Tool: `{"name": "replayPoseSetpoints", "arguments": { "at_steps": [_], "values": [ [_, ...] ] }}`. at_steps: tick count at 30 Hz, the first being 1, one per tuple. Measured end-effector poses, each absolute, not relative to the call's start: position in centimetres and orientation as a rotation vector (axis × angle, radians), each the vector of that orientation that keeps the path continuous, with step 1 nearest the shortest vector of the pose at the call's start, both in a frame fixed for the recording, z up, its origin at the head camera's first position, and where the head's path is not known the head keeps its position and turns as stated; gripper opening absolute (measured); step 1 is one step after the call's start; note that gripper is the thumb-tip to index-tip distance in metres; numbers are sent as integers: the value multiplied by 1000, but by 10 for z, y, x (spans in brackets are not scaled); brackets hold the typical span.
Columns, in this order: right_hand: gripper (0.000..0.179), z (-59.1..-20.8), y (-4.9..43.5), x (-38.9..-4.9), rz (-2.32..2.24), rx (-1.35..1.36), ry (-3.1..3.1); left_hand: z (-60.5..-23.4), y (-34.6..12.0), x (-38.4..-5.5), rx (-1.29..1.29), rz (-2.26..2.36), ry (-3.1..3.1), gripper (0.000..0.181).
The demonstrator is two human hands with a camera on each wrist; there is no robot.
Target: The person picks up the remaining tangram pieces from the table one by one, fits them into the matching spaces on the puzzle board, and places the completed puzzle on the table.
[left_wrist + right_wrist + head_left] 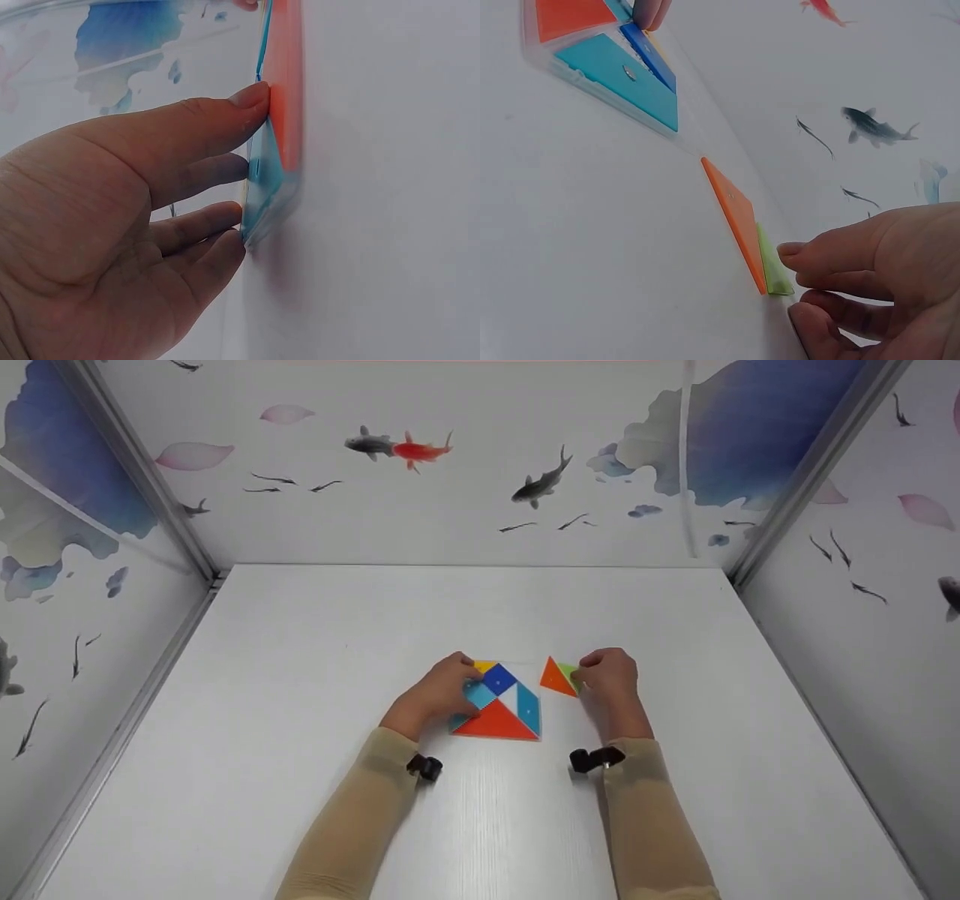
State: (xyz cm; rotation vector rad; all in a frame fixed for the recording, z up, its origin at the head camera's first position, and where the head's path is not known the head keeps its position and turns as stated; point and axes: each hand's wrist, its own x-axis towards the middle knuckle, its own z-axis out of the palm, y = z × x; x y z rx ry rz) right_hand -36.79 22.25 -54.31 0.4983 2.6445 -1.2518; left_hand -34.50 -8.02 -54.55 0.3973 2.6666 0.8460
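Head view: my left hand (444, 690) on the tray (528, 672), my right hand (611, 679) at the green piece (772, 266)

My left fingers are spread along the tray's left side, thumb tip by the red piece (497, 724), touching rather than clamping; I take that as steadying the tray on the table (225, 780). Just right of the tray, the green piece and orange piece (556, 679) sit side by side. My right thumb and fingers bend in at the green piece's outer side; whether they pinch it or merely touch, I cannot tell. Reaching from there probably leaves the orange piece undisturbed.
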Motion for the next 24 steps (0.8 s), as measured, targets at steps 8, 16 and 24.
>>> {"name": "replayPoseSetpoints", "arguments": {
  "at_steps": [8, 16, 24],
  "values": [
    [32, -544, 214, -371, -1035, 403, 2778, -544, -82, -343, 424, 833, 2676, 60],
    [24, -539, 199, -371, -800, 330, 2884, -541, -82, -342, 385, 824, 2675, 60],
    [22, -534, 185, -371, -553, 266, 2985, -544, -81, -343, 391, 832, 2666, 60]
  ]
}}
